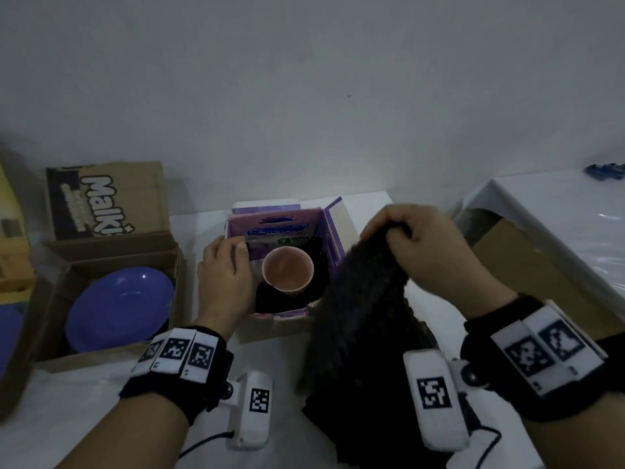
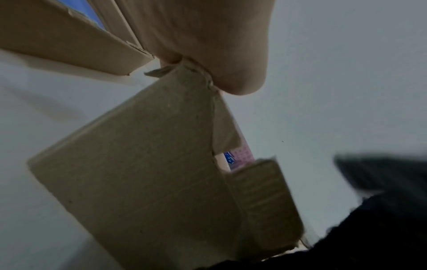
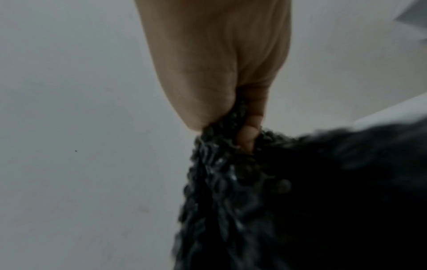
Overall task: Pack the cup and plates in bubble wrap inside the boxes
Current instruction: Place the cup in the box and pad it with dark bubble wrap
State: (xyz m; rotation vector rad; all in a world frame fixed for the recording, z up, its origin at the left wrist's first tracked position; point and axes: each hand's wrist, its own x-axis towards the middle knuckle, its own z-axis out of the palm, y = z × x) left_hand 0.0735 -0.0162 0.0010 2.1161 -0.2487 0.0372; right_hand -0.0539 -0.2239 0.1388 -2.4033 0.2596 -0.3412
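left hand grips box edge - cup just beside | right hand pinches bubble wrap

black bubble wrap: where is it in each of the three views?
Head: black bubble wrap hangs right of centre from the right hand, beside the small box.
Left wrist: dark blurred mass at lower right.
Right wrist: lower right, bunched in the right hand's grip.
Shared landmark: the pale wall behind.
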